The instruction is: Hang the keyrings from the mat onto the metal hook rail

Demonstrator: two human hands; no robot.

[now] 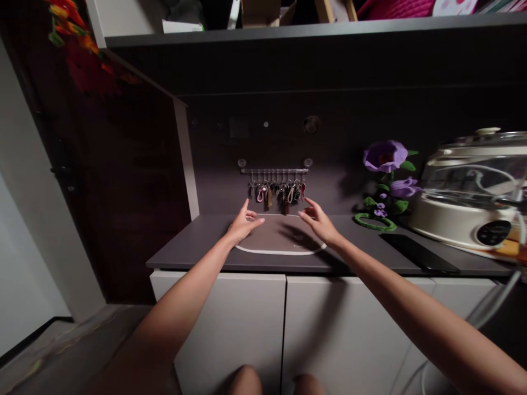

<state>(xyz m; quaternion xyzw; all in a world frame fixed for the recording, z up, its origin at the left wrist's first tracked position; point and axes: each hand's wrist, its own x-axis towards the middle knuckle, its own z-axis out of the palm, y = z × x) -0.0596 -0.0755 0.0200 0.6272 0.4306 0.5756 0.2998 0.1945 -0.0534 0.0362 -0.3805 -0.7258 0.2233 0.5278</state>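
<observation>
Several keys and key fobs (269, 197) hang in a row from a clear hook rail (274, 170) on the dark back panel. My left hand (242, 224) is raised below the rail's left end, fingers apart and nothing in it. On the other side, my right hand (318, 219) reaches up near a red fob (303, 190) at the row's right end; its fingers are spread and hold nothing. Whether a fingertip touches the fob I cannot tell. Beneath both hands a brown mat (274, 233) with a white rim lies on the grey countertop (185, 252).
Right of my hands stand purple craft flowers (386, 156) with a green ring base. A black phone-like slab (418, 253) lies near the counter edge, beside a cream appliance (465, 214) with a clear cover. A loaded shelf (313, 30) juts overhead. White cupboard doors (234, 318) are below.
</observation>
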